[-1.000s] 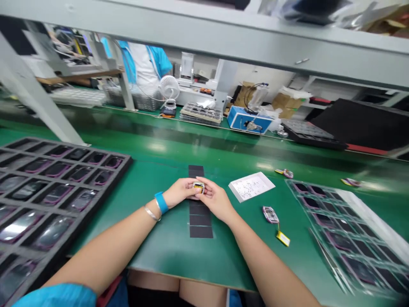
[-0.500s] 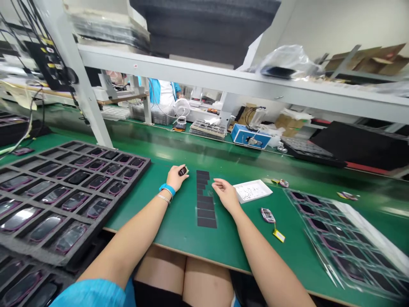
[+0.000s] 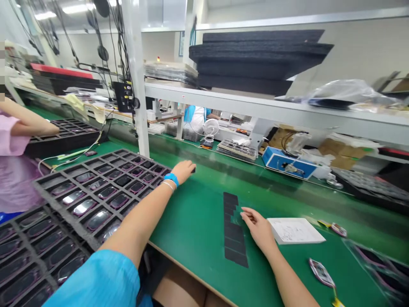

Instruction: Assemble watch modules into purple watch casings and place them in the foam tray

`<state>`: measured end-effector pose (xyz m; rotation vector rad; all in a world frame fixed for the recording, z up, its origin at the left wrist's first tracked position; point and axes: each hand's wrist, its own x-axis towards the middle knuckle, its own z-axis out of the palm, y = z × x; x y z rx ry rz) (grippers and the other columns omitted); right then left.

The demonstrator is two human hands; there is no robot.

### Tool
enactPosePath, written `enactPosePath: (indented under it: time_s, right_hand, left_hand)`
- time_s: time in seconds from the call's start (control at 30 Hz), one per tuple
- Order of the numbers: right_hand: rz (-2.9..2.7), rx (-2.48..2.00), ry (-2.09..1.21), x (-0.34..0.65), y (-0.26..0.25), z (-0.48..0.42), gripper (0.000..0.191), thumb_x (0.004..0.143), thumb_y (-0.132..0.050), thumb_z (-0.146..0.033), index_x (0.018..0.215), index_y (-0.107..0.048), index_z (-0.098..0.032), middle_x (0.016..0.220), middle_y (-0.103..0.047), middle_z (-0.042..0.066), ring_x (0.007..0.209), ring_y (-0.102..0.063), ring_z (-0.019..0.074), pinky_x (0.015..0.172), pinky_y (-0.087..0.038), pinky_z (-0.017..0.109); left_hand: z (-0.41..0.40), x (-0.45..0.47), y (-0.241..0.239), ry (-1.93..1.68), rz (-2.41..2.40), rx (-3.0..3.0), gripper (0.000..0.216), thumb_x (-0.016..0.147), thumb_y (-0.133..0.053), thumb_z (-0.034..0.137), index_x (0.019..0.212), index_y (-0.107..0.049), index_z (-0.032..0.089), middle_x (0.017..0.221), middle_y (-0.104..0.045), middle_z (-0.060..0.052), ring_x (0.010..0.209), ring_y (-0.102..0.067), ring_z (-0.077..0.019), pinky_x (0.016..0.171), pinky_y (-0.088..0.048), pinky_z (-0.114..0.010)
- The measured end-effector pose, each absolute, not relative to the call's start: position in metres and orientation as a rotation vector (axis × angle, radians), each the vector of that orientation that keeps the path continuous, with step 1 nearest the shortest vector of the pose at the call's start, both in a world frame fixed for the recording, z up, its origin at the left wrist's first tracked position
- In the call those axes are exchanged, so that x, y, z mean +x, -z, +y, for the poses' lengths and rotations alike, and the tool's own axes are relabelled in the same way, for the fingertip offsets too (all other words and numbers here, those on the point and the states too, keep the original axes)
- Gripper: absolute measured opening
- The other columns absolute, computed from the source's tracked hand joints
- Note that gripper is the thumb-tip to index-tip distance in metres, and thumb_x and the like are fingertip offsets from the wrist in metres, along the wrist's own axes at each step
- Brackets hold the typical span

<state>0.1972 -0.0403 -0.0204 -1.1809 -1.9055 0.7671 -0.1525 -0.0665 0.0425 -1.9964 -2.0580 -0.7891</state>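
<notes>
My left hand (image 3: 183, 171), with a blue wristband, reaches past the upper right corner of the foam tray (image 3: 96, 187). Its fingers are closed on a small black device (image 3: 193, 170), mostly hidden behind the fingertips. Purple-rimmed, dark-faced devices lie in many of the tray's pockets. My right hand (image 3: 258, 227) hovers at the right side of a column of black rectangular pieces (image 3: 234, 238) on the green mat. Its fingers are loosely bent and apart, with nothing visible in them. Clear film shows beside the column, near those fingertips.
A white shallow box (image 3: 298, 231) with tiny bits stands right of my right hand. Opened devices (image 3: 321, 272) with yellow parts lie beyond it. A shelf post (image 3: 137, 81) rises behind the tray. A co-worker's arm (image 3: 27, 119) is at far left. A blue box (image 3: 287, 163) stands behind.
The view has swung left, bringing the co-worker into sight. My left hand has moved away from the black column toward the tray, still with the small black device. My right hand stays beside the column.
</notes>
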Motion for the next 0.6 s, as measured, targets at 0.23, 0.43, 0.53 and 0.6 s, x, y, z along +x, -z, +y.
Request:
enactPosePath:
  time_s: [0.23, 0.43, 0.53, 0.6]
  right_hand:
    - [-1.975, -1.184, -0.771, 0.188, 0.023, -0.045, 0.041, 0.072, -0.054, -0.053, 0.093, -0.068, -0.02, 0.083, -0.071, 0.007, 0.076, -0.067, 0.0227, 0.073, -0.054, 0.034]
    - [-2.02, -1.227, -0.7, 0.182, 0.022, -0.047, 0.038, 0.075, -0.051, -0.053, 0.089, -0.069, -0.022, 0.084, -0.071, 0.006, 0.077, -0.067, 0.0221, 0.074, -0.054, 0.032]
    - [-2.029, -1.252, -0.674, 0.181, 0.021, -0.047, 0.038, 0.075, -0.051, -0.054, 0.088, -0.069, -0.023, 0.083, -0.071, 0.005, 0.076, -0.067, 0.0216, 0.073, -0.054, 0.031]
    - [-2.03, -1.266, -0.665, 0.182, 0.021, -0.047, 0.039, 0.074, -0.051, -0.055, 0.088, -0.069, -0.023, 0.081, -0.071, 0.005, 0.075, -0.067, 0.0213, 0.072, -0.055, 0.031]
  left_hand:
    - [-0.148, -0.305, -0.068, 0.582, -2.318, -1.347, 0.036, 0.082, -0.057, 0.025, 0.115, -0.054, 0.012, 0.109, -0.056, -0.017, 0.109, -0.049, -0.0294, 0.094, -0.037, -0.037]
    - [-0.191, -0.368, -0.052, 0.532, -2.529, -0.924, 0.028, 0.079, -0.057, 0.028, 0.103, -0.059, 0.012, 0.1, -0.061, -0.014, 0.096, -0.056, -0.0299, 0.077, -0.044, -0.036]
    - [-0.193, -0.384, -0.043, 0.539, -2.583, -0.899, 0.031, 0.075, -0.062, 0.024, 0.104, -0.058, 0.014, 0.1, -0.064, -0.009, 0.089, -0.059, -0.0234, 0.076, -0.044, -0.031]
    - [-0.192, -0.393, -0.038, 0.553, -2.603, -0.896, 0.045, 0.074, -0.064, 0.025, 0.116, -0.052, 0.015, 0.1, -0.066, -0.007, 0.089, -0.059, -0.021, 0.077, -0.043, -0.028]
